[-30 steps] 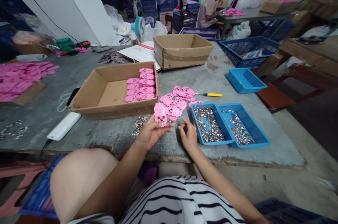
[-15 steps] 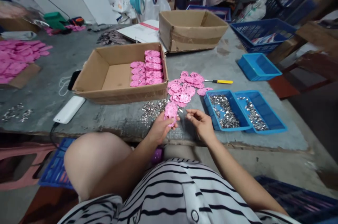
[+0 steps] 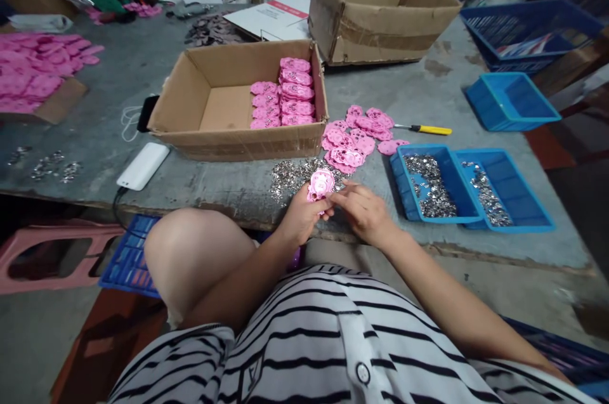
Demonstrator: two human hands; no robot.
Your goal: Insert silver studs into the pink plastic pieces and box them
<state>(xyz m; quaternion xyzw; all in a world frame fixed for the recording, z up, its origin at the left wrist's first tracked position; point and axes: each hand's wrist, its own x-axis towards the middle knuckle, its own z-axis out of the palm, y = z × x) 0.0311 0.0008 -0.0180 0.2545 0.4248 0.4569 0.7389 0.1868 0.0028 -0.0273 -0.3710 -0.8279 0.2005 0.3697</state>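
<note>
My left hand [image 3: 304, 212] is closed around a pink flower-edged plastic piece [image 3: 321, 183], held tilted up over the table's front edge. At its right side, my right hand [image 3: 360, 206] pinches with thumb and forefinger against the piece; whatever sits between those fingertips is too small to name. Just behind my hands lies a scatter of small silvery metal parts [image 3: 285, 181]. Loose pink pieces [image 3: 354, 144] are heaped behind that. Two blue trays [image 3: 404, 185] with more silvery parts stand right of my right hand.
An open cardboard box [image 3: 238, 144] holds stacked pink pieces on its right side. Behind it stands another carton [image 3: 380, 36]. A yellow-handled knife [image 3: 431, 130], a third blue tray [image 3: 511, 103] and a white power bank [image 3: 143, 166] lie around. More pink pieces [image 3: 42, 68] pile at left.
My right hand has moved in from beside the pink piece and now touches its right edge. The left hand keeps hold of the piece. The camera view has tilted down and shifted left.
</note>
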